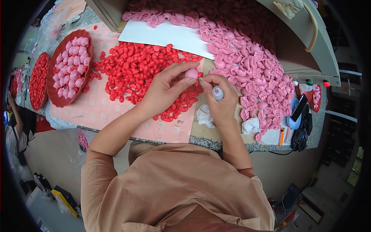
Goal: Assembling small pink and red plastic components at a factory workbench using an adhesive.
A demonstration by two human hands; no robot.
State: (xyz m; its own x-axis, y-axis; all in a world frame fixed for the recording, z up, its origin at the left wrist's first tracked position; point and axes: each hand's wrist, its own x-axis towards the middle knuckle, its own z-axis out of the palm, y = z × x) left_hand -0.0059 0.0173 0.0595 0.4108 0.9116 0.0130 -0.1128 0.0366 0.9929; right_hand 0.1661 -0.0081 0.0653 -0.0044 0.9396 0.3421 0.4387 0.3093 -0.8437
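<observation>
My left hand (170,83) is closed on a round pink plastic piece (191,74), holding it between thumb and fingers. Against its right side sits a small red bean-shaped piece (200,74). In my right hand (223,96) is a small white squeeze bottle (217,93), its thin tip meeting the red piece near my right fingertips. Both hands hover between a heap of glossy red pieces (133,67) on the left and a heap of pink cupped pieces (251,69) on the right. My right fingers partly hide the bottle.
At the left stands a red scalloped tray (51,91) of pink and red pieces, beside another container of red pieces (38,81). White tissues (205,116) lie near the table's front. A phone (299,108), an orange lighter (281,137) and a black adapter (298,140) lie right.
</observation>
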